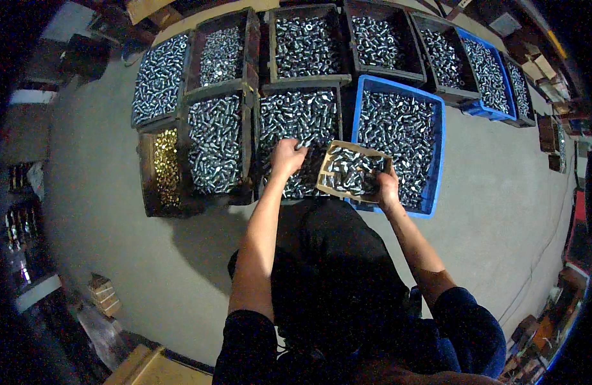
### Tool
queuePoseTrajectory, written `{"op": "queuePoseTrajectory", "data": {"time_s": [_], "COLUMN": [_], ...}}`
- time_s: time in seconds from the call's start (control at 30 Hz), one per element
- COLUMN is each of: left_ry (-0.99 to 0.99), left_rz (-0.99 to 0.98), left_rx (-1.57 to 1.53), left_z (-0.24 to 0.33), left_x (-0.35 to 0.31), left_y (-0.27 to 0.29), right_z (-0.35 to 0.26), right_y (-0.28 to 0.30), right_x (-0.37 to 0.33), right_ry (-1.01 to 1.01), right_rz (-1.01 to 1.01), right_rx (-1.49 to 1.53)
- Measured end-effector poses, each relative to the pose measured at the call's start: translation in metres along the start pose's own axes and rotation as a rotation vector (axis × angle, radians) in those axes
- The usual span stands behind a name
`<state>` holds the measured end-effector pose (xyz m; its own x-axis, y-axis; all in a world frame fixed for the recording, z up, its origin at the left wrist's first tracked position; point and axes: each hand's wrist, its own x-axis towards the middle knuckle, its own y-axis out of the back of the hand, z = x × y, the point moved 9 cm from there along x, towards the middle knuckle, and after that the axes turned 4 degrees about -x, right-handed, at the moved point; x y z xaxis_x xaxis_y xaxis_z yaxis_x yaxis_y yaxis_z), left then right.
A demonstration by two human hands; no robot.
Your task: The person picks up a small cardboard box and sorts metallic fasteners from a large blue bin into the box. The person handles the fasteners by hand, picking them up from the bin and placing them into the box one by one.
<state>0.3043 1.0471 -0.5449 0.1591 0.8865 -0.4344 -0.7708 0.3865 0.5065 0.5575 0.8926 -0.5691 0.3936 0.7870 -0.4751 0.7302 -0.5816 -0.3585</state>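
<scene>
My left hand is closed over the near middle bin, which is full of silvery metal bolts. A bolt pokes out from between its thumb and fingers. My right hand grips the right side of a small open cardboard box, thumb over the rim. Several shiny bolts lie loose inside the box. The box is held tilted above the gap between the dark bin and a blue plastic crate, hiding part of the crate's contents.
Dark bins of metal parts stand in two rows, including a left bin and a far bin. Brass-coloured pieces fill a near-left bin. Another blue crate stands far right. Small cardboard boxes are stacked on the grey floor.
</scene>
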Motion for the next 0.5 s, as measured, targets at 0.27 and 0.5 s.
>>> {"op": "queuePoseTrajectory", "data": {"time_s": [0.27,0.5], "left_ry": [-0.347,-0.396], "left_rz": [-0.158,0.123], "left_rx": [-0.101,-0.254], "left_z": [0.082,0.064], "left_x": [-0.057,-0.036], "left_y": [-0.044,0.024], "right_z": [0.013,0.015], "right_y": [0.009,0.007], "right_x": [0.010,0.012], "right_ry": [-0.015,-0.026], "right_rz": [-0.055,-0.093], "right_rx": [-0.076,-0.035]}}
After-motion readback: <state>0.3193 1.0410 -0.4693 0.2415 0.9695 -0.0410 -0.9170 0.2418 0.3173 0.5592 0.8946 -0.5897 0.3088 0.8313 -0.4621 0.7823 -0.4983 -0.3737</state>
